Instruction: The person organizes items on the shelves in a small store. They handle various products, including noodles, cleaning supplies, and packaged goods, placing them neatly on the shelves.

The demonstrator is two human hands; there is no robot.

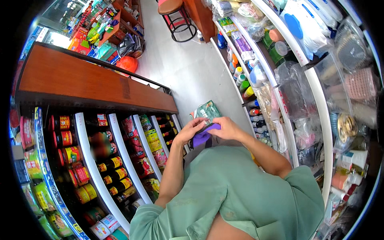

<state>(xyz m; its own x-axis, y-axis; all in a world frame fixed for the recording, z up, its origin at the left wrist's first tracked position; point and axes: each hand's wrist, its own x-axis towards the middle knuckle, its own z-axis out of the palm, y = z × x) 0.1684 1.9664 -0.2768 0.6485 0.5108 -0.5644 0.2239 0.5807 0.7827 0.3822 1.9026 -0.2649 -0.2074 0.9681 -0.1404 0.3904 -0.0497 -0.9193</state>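
Both my hands meet in front of my green shirt, at a purple cloth item (201, 137) with a dark edge. My left hand (190, 130) grips its left side, and a small white bit shows at those fingertips. My right hand (227, 128) pinches the top right edge between thumb and fingers. Just beyond the hands is a green printed package (211, 109); whether it is held or lies on the floor, I cannot tell. The lower part of the cloth is hidden behind my shirt front.
Shelves of jars (67, 155) and sauce bottles (115, 180) flank me at left. Plastic-wrapped goods (295, 81) and bottles (246, 87) fill the right shelves. A grey floor aisle (192, 69) runs ahead to a round stool (171, 7). A red plastic bag (127, 63) sits by the far shelf.
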